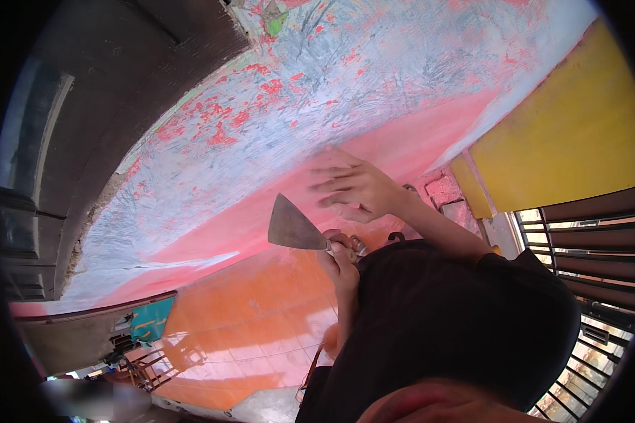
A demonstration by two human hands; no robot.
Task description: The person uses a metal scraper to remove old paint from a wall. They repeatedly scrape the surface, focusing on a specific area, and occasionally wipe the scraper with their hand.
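My left hand [343, 259] is closed around the handle of a putty knife [295, 224], whose wide, triangular metal blade points up and to the left. Above it, my right hand [357, 187] is blurred, with its fingers spread and nothing seen in it. It appears over the lower, pink part of a painted wall [296, 106]; whether it touches the wall cannot be told. Higher up, the wall surface is whitish-blue and scratched, with scattered red-pink patches and a little green near the edge of the dark door.
A dark panelled door [100, 100] borders the wall at left. Orange floor [254, 296] lies below, with a wooden chair [153, 370] and teal sheet [151, 320] at lower left. A yellow panel [566, 127], pink-stained bricks [444, 190] and a barred metal gate [598, 264] are at right.
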